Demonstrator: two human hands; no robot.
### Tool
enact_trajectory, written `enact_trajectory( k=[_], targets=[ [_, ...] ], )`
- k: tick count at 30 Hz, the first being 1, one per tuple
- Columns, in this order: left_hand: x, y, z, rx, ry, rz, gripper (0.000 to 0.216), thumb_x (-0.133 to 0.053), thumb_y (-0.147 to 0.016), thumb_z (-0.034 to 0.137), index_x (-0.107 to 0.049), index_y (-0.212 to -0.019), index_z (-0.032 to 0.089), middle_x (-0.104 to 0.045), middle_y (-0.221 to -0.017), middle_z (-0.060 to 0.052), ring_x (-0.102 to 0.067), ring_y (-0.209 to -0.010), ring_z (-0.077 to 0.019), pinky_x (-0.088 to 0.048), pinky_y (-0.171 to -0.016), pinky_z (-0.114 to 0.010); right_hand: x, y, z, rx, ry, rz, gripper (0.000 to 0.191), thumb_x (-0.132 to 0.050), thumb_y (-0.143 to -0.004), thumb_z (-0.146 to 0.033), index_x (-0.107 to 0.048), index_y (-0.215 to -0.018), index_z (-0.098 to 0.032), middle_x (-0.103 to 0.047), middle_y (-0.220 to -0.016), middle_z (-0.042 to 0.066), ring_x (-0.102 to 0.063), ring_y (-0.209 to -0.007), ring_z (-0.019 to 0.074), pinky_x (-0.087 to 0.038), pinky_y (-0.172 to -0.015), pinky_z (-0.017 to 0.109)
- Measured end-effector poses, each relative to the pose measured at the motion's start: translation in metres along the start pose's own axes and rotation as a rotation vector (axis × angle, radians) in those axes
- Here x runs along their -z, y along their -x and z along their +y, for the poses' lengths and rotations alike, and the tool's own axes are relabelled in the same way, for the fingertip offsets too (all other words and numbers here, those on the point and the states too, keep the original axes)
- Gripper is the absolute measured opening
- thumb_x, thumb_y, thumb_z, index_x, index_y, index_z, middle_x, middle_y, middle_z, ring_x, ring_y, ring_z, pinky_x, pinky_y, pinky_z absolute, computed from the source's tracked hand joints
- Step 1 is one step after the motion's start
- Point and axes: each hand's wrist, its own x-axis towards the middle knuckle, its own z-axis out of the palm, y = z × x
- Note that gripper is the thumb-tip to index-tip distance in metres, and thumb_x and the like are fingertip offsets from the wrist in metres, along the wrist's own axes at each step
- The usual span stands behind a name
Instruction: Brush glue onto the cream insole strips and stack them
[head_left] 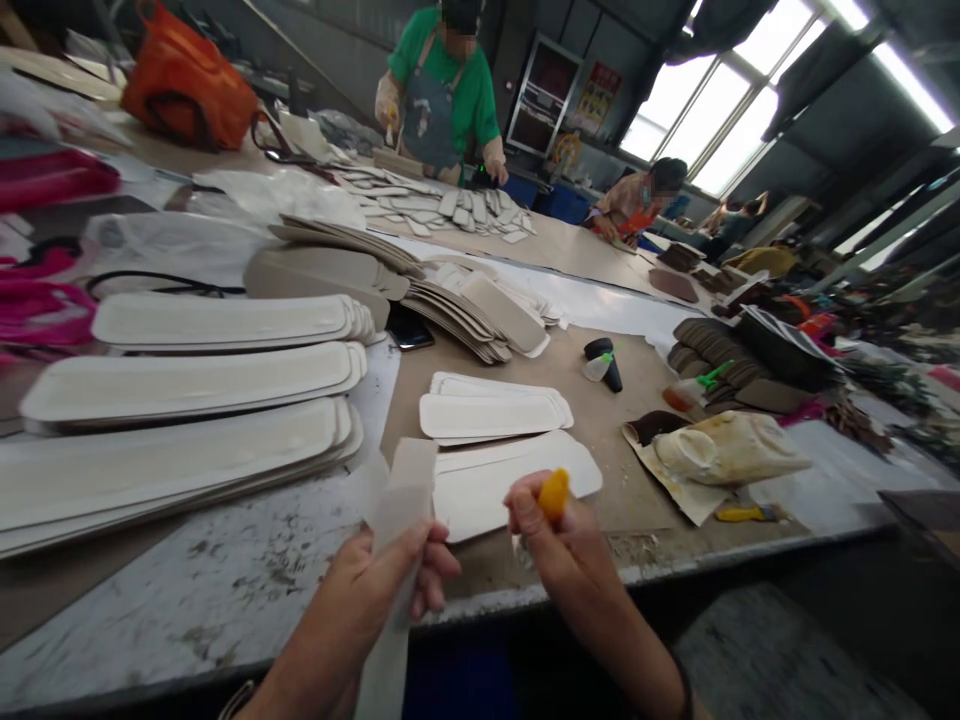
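My left hand (386, 590) is closed around a long, pale strip (411, 475), which stands tilted and runs down past the table's front edge. To its right, my right hand (559, 540) grips a yellow-handled tool (554, 494). Only the rounded end of the handle shows; the working end is mostly hidden below the fingers. Just beyond both hands lie white panels with rounded corners (480, 490), fanned over one another. Behind them sits a smaller stack of white panels (491, 414).
Long white panels (187, 440) are stacked at left. Grey panels (465, 310) and a phone (410, 330) lie farther back. At right are a black holder with a small bottle (598, 366), a crumpled glue-stained bag (727, 450) and a yellow-handled brush (742, 514). Co-workers stand beyond.
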Motion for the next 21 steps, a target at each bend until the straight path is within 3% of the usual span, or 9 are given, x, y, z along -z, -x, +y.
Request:
enact_trajectory(
  k=[4,7,12,14,21],
  targets=[
    [-0.011,0.006,-0.002,0.064,0.141,-0.03,0.034,-0.076,-0.061,0.04,-0.069,-0.077,0.011,-0.068,-0.062,-0.005,-0.057,-0.051,-0.0122,-0.044,-0.049,-0.021,-0.029,-0.003,-0.003,-0.25,-0.396,-0.222,0.032,-0.059,-0.079,-0.049,-0.052,-0.076,-0.018,-0.051,-0.059,-0.003,-0.048,-0.051,0.0119,-0.04,-0.051,0.024],
    [-0.014,0.006,-0.008,0.056,0.172,-0.033,0.034,-0.079,-0.059,0.039,-0.071,-0.076,0.01,-0.066,-0.059,-0.004,-0.057,-0.051,-0.0121,-0.044,-0.047,-0.02,-0.042,-0.001,0.0,-0.404,-0.558,-0.209,0.036,-0.065,-0.072,-0.05,-0.047,-0.071,-0.02,-0.048,-0.048,-0.006,-0.045,-0.04,0.0113,-0.037,-0.042,0.023],
    [-0.013,0.003,-0.022,0.087,0.136,0.032,0.04,-0.08,-0.056,0.043,-0.072,-0.079,0.011,-0.072,-0.068,-0.007,-0.065,-0.063,-0.0192,-0.053,-0.06,-0.027,-0.047,0.005,0.011,-0.2,-0.251,0.055,0.027,-0.06,-0.078,-0.041,-0.053,-0.066,-0.018,-0.05,-0.057,-0.003,-0.046,-0.054,0.0118,-0.039,-0.052,0.023],
    [-0.013,0.001,-0.029,0.09,0.144,0.053,0.04,-0.081,-0.054,0.042,-0.072,-0.079,0.011,-0.072,-0.067,-0.007,-0.066,-0.066,-0.0212,-0.054,-0.065,-0.03,-0.047,0.007,0.017,-0.161,-0.179,0.104,0.027,-0.058,-0.08,-0.041,-0.054,-0.066,-0.018,-0.05,-0.06,-0.003,-0.045,-0.056,0.012,-0.039,-0.053,0.023],
    [-0.016,-0.008,-0.043,-0.021,0.154,0.135,0.04,-0.082,-0.053,0.039,-0.069,-0.077,0.011,-0.071,-0.064,-0.005,-0.063,-0.061,-0.0185,-0.051,-0.062,-0.028,-0.048,0.015,0.026,-0.259,-0.261,0.141,0.038,-0.056,-0.081,-0.052,-0.054,-0.064,-0.018,-0.048,-0.05,-0.003,-0.044,-0.045,0.0116,-0.038,-0.043,0.023]
  ],
)
